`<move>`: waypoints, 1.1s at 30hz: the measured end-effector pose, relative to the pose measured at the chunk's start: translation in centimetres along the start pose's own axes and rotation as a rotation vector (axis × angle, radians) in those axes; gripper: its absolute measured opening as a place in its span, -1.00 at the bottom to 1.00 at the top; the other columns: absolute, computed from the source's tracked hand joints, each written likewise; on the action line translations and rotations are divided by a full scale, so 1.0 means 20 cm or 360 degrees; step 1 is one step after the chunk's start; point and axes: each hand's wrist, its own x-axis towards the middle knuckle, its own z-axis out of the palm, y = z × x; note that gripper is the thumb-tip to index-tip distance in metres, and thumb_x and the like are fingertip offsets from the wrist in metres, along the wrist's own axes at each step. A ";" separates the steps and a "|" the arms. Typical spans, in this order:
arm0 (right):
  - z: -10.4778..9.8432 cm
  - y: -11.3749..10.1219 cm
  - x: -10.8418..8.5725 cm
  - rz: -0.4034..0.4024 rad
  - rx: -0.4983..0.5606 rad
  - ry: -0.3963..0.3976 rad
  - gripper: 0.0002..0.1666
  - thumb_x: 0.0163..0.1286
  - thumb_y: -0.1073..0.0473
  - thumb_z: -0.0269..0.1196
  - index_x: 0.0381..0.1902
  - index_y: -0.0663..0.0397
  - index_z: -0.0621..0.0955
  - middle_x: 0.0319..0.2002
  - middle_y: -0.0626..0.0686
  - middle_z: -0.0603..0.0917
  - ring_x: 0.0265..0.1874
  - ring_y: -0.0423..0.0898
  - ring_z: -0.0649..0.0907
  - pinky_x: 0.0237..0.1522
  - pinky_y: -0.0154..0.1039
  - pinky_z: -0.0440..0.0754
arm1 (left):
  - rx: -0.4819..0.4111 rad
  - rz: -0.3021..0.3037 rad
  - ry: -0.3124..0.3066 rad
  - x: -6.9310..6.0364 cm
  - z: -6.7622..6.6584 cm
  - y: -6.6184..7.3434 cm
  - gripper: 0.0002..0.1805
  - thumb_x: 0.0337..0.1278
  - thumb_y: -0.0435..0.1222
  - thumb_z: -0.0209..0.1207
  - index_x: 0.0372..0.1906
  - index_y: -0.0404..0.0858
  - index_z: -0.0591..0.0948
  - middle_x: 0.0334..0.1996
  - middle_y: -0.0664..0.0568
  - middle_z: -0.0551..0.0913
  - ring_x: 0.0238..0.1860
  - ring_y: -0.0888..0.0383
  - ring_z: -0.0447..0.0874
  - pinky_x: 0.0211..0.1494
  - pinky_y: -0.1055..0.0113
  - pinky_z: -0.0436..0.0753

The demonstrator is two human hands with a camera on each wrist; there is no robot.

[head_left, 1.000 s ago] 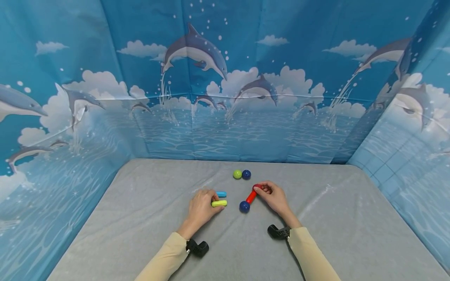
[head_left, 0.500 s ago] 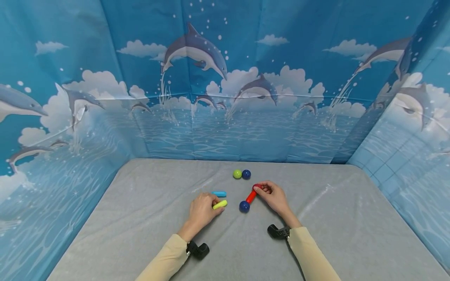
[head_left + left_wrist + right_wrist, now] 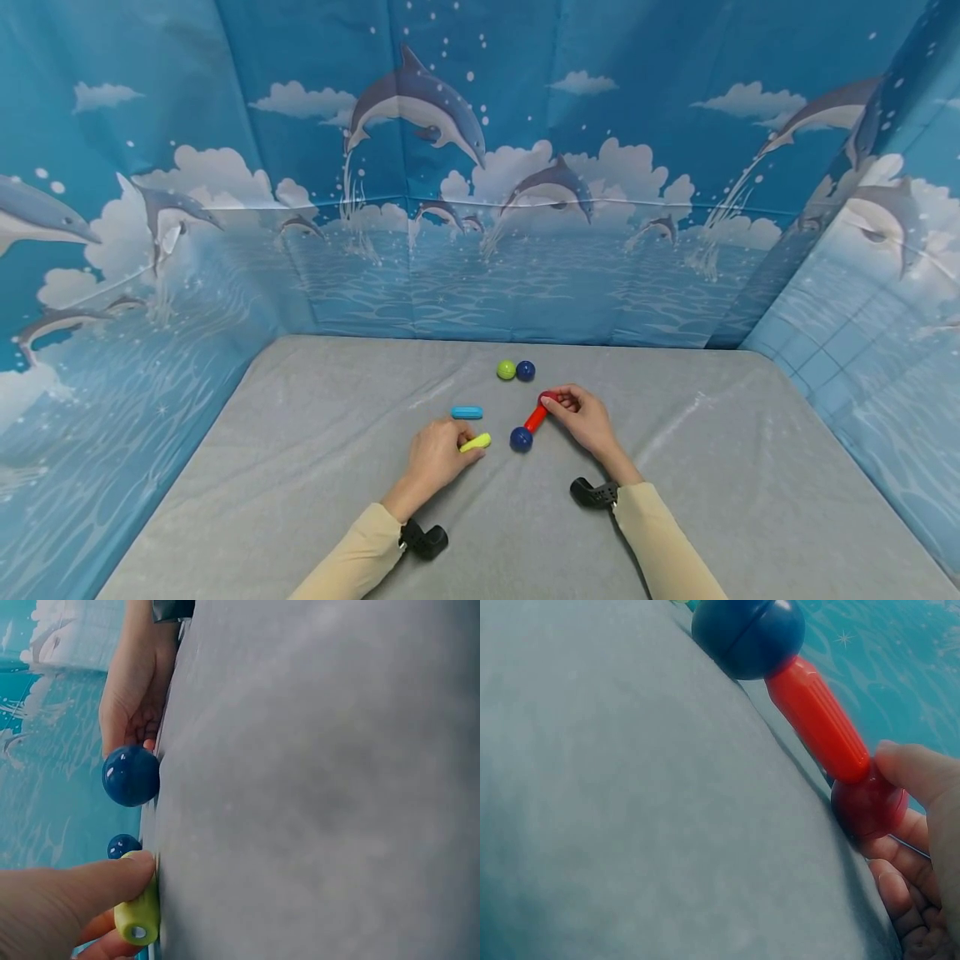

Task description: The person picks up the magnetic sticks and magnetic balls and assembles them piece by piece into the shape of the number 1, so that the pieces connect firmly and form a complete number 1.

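Left of the navy ball (image 3: 521, 439), a yellow-green rod (image 3: 476, 442), its length slanting roughly toward it, is being pinched by the fingers (image 3: 124, 879) of the left hand (image 3: 437, 457); beyond, a red ball (image 3: 870, 802) by the right hand (image 3: 585, 421).

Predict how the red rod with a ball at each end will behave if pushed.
The red rod looks like hard plastic, so it will probably stay stiff. The dark blue ball and red ball are wider than the rod, so a sideways push may roll it. The dark blue ball's shine hints at slipperiness.
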 end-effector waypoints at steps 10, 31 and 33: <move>0.00 0.00 0.00 0.0002 0.0005 0.0002 -0.55 0.22 -0.10 0.34 -0.13 0.14 0.65 -0.32 0.02 0.62 -0.36 -0.09 0.54 -0.28 -0.30 0.48 | 0.0004 0.0052 -0.0027 -0.01 0.01 0.03 -0.77 -0.13 -0.09 0.44 -0.43 -0.14 0.72 -0.58 0.21 0.54 -0.57 0.35 0.40 -0.52 0.43 0.38; 0.00 0.01 0.00 0.0025 -0.0004 0.0004 -0.54 0.21 -0.11 0.34 -0.12 0.14 0.64 -0.30 0.03 0.62 -0.35 -0.08 0.53 -0.26 -0.27 0.49 | -0.0054 0.0038 -0.0072 -0.01 0.04 0.11 -0.77 -0.14 -0.08 0.45 -0.43 -0.15 0.73 -0.60 0.26 0.54 -0.57 0.39 0.38 -0.53 0.47 0.39; 0.00 0.01 0.00 0.0024 -0.0004 0.0006 -0.54 0.21 -0.11 0.34 -0.12 0.14 0.64 -0.30 0.04 0.62 -0.35 -0.08 0.53 -0.26 -0.27 0.49 | -0.0056 0.0042 -0.0075 -0.01 0.04 0.11 -0.76 -0.14 -0.08 0.44 -0.43 -0.15 0.73 -0.60 0.26 0.54 -0.57 0.39 0.39 -0.53 0.47 0.39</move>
